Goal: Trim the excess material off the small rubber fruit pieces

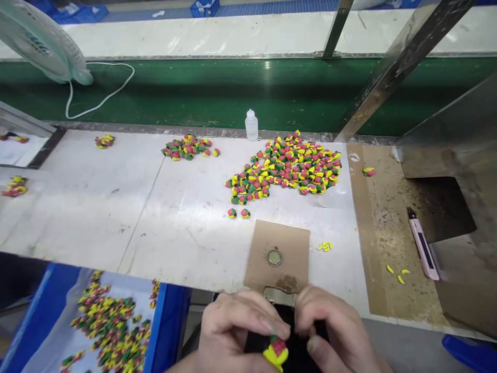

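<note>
**Left hand** (236, 326) and **right hand** (337, 331) at the near edge of the bench (97, 223), with the fingers (274, 324) curled inward and their tips close together. They seem to pinch something small, but the view is poor and neither hand's grip can be told. A red, green and yellow piece (276, 352) lies just below the left fingertips, above a black object (298, 331). The piece is probably light and fairly stiff, and is best taken by its sides, as its smooth faces may slip. Outward: a metal clip (277, 295), a cardboard sheet (277, 254) bearing a round metal ring (274, 257), yellow scraps (325, 246), a heap of similar pieces (285, 166) toward the far edge, and a blue crate (166, 331) of pieces off the near edge.
</note>
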`<action>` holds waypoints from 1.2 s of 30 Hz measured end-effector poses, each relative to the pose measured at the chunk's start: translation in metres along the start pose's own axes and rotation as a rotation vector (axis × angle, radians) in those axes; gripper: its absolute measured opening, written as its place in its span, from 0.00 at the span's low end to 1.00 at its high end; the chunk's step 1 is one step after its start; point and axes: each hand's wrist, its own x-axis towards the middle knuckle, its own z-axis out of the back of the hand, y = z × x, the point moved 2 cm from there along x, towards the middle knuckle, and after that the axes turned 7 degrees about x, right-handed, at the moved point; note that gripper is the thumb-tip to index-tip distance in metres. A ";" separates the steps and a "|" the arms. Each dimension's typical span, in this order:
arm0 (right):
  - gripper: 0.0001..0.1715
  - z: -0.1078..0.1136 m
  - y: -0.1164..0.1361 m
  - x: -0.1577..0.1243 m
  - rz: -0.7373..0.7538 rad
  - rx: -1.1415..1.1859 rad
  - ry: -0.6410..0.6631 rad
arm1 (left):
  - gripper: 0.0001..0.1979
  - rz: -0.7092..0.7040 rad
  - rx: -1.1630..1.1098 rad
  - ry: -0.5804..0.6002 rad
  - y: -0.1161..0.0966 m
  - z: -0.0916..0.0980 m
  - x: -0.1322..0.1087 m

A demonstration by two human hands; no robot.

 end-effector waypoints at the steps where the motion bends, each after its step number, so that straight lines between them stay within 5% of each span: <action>1: 0.27 -0.003 -0.001 -0.002 -0.121 0.117 0.061 | 0.22 -0.034 0.063 0.023 -0.003 0.000 0.003; 3: 0.32 -0.012 -0.002 -0.006 -0.350 0.350 0.206 | 0.21 -0.059 0.165 0.067 -0.008 0.000 0.008; 6: 0.35 -0.025 -0.006 -0.010 -0.549 0.650 0.226 | 0.20 -0.037 0.268 0.127 -0.012 0.002 0.012; 12: 0.43 -0.047 -0.026 -0.022 -0.491 0.596 0.178 | 0.26 -0.097 0.370 0.173 -0.018 0.000 0.007; 16: 0.45 -0.050 -0.029 -0.032 -0.493 0.546 0.145 | 0.16 -0.101 0.344 0.113 -0.014 -0.005 0.004; 23: 0.40 -0.060 -0.034 -0.033 -0.699 0.975 0.139 | 0.09 -0.238 0.446 0.053 -0.004 -0.008 0.000; 33: 0.36 -0.056 -0.031 -0.027 -0.774 1.128 0.155 | 0.15 -0.264 0.504 0.239 -0.008 0.005 0.008; 36: 0.36 -0.055 -0.028 -0.027 -0.795 1.114 0.165 | 0.15 -0.266 0.493 0.215 -0.007 0.009 0.007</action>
